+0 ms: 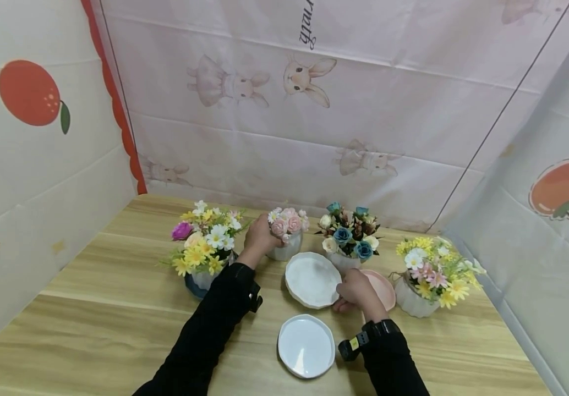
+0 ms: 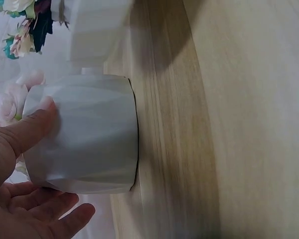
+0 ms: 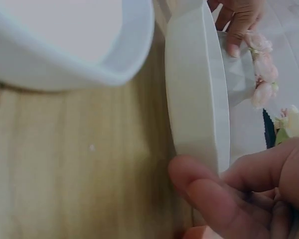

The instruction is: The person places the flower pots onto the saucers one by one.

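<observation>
Left hand [image 1: 260, 237] gripping pink-rose pot [image 1: 286, 248], right hand [image 1: 356, 290] pinching tilted white plate [image 1: 312, 279]

White pot of pink roses [image 1: 286, 234] upright on table; white plate [image 1: 312, 279] tilted beside it

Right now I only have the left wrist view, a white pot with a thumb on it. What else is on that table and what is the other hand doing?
Observer: The pot your left hand grips holds pink roses, and three more flower pots stand along the table.
Operator: And the right hand?
Observer: The right hand pinches the rim of a white plate, tilted up on its edge.
Operator: Any other dishes?
Observer: A second white plate lies flat nearer the person, and a pink plate lies behind the right hand.
</observation>
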`<action>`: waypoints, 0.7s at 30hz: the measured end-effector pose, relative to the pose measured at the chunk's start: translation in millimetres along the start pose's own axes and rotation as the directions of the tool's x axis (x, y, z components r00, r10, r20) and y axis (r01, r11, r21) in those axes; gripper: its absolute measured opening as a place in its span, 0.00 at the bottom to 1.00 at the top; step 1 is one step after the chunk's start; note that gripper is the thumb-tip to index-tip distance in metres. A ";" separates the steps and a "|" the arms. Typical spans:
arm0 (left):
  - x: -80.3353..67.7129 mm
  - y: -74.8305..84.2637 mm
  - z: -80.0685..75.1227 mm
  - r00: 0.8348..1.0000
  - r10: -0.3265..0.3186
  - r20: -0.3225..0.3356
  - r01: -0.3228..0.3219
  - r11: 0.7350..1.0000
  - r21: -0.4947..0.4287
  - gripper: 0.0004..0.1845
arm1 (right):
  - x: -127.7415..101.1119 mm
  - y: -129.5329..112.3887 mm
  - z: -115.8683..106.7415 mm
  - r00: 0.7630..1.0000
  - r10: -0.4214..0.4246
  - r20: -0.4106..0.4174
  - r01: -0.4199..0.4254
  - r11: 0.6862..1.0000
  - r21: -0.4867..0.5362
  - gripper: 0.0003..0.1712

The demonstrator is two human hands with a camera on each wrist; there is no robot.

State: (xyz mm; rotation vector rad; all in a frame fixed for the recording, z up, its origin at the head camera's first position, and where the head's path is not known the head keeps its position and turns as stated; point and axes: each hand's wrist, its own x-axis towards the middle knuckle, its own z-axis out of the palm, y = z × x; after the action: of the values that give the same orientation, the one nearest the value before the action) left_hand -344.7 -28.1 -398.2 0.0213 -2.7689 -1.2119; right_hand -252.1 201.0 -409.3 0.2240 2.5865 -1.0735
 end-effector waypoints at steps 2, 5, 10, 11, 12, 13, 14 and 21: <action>-0.7 0.7 -0.8 1.000 -0.011 0.006 0.011 1.000 0.007 0.44 | 0.2 -1.2 -0.4 1.000 -0.001 -0.003 0.002 1.000 0.011 0.07; -1.3 1.0 -1.7 1.000 -0.020 0.007 0.020 1.000 0.011 0.45 | -0.2 -3.6 -0.9 1.000 -0.009 -0.006 0.009 1.000 0.022 0.07; -0.7 1.8 -2.6 0.998 -0.053 0.020 0.053 0.998 0.019 0.45 | -2.1 -11.6 0.3 0.999 -0.040 0.003 0.040 0.999 0.002 0.07; -0.2 2.1 -2.7 0.998 -0.060 0.026 0.060 0.998 0.023 0.45 | -2.2 -14.2 0.9 0.999 -0.050 0.003 0.050 0.999 -0.013 0.07; 0.6 2.5 -2.5 0.997 -0.067 0.033 0.066 0.997 0.028 0.45 | -2.4 -17.3 1.5 0.998 -0.058 0.004 0.058 0.998 -0.032 0.07; 0.9 2.9 -2.4 0.996 -0.075 0.042 0.073 0.997 0.033 0.46 | -2.5 -20.6 2.7 0.998 -0.063 0.006 0.063 0.997 -0.043 0.07; 1.2 3.3 -2.3 0.995 -0.082 0.050 0.080 0.996 0.039 0.46 | -2.3 -23.9 3.9 0.997 -0.071 0.012 0.072 0.996 -0.051 0.06; 0.9 3.4 -1.2 0.992 -0.108 0.071 0.105 0.993 0.050 0.43 | 2.5 -44.1 18.2 0.994 -0.090 0.067 0.095 0.993 -0.077 0.09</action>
State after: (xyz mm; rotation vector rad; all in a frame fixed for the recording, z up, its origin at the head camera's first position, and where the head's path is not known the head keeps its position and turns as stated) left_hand -345.3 -26.6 -394.8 0.1333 -2.8930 -1.1965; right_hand -261.9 157.1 -393.2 0.0506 2.5988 -0.9888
